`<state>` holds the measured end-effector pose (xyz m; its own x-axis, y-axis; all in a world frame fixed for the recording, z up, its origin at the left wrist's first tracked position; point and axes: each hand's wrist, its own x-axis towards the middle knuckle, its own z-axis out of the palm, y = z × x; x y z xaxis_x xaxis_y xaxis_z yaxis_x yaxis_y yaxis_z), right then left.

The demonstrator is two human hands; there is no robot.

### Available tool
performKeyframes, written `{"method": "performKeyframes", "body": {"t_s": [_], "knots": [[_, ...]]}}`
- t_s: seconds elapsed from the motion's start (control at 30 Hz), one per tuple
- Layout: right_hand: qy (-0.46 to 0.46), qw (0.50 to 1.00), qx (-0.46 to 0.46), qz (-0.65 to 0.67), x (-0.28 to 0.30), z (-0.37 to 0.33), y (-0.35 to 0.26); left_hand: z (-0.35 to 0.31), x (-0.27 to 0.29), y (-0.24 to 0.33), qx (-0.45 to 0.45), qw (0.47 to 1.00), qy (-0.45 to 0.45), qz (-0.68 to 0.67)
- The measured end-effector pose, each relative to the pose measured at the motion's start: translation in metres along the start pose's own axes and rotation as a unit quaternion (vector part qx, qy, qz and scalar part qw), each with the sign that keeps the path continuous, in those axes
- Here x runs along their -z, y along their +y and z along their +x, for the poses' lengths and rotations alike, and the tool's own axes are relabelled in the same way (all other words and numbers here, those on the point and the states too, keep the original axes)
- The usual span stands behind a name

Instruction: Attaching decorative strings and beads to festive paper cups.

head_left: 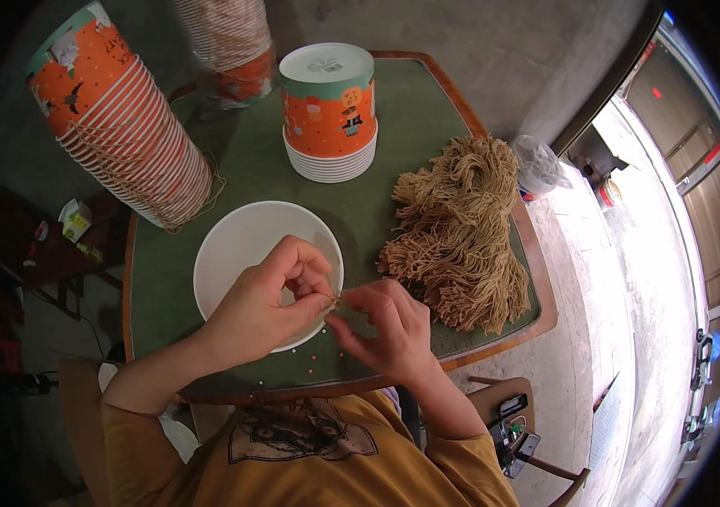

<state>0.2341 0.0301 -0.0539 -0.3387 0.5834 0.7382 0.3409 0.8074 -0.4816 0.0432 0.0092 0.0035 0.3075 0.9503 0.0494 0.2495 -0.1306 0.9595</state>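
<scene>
Just over the right rim of a white round paper tub (pixel 229 253), my two hands meet at the fingertips. My left hand (pixel 267 296) pinches a short bit of tan cord (pixel 336 299) between thumb and fingers. From the right, my right hand (pixel 393 329) grips the same cord, its thumb below and its index finger bent above. Fingers cover most of the cord. The tub's pale inside faces up, and part of its wall is hidden behind my left hand. A large heap of tan cords (pixel 461 237) lies to the right of my hands.
Upside-down orange printed tubs (pixel 328 118) stand stacked at the table's back. A tall tub stack (pixel 119 122) draped with cords leans at the left; another wrapped stack (pixel 229 51) is behind. Small dots (pixel 312 358) dot the green tabletop (pixel 165 321). A stool (pixel 495 406) holds gadgets.
</scene>
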Motion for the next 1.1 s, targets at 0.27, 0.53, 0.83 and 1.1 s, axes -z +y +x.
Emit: {"method": "performKeyframes", "body": {"t_s": [0.27, 0.53, 0.83, 1.1], "knots": [[0.029, 0.997, 0.044, -0.056, -0.004, 0.0, 0.001, 0.0, -0.001, 0.001, 0.011, 1.0, 0.002, -0.011], [0.01, 0.995, 0.052, -0.08, 0.0, 0.0, -0.002, 0.0, -0.002, 0.001, 0.003, 1.0, 0.002, -0.005], [-0.02, 0.944, -0.232, 0.233, -0.003, -0.002, -0.004, -0.002, -0.005, -0.009, -0.054, 0.997, -0.011, 0.061], [-0.031, 0.916, -0.287, 0.28, -0.006, -0.008, -0.007, -0.004, -0.004, -0.005, -0.034, 0.991, 0.008, 0.132]]}}
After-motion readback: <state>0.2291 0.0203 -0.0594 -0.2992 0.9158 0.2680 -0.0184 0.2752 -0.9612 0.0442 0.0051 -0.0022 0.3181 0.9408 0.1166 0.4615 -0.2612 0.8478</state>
